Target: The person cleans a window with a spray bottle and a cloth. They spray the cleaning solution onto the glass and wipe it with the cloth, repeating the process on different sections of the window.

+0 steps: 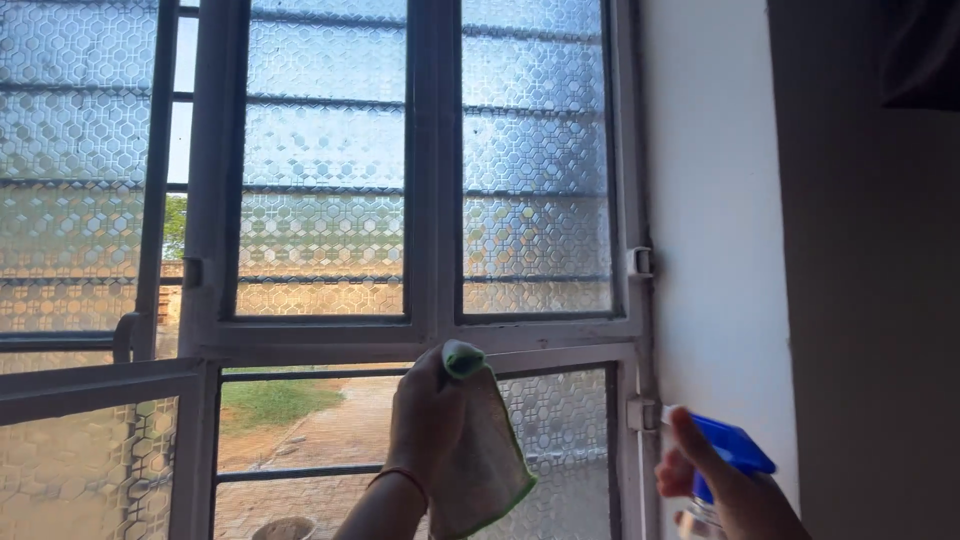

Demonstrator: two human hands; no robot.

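At the window frame's [330,338] middle crossbar, we see the left hand [425,415] clutching a green-edged cloth [480,445], its top pressed against the bar. Low right, near the white wall [715,250], the right hand [725,480] is wrapped around a spray bottle with a blue trigger head [735,448].

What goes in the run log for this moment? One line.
left hand: holds green cloth on window frame | right hand: holds blue-topped spray bottle
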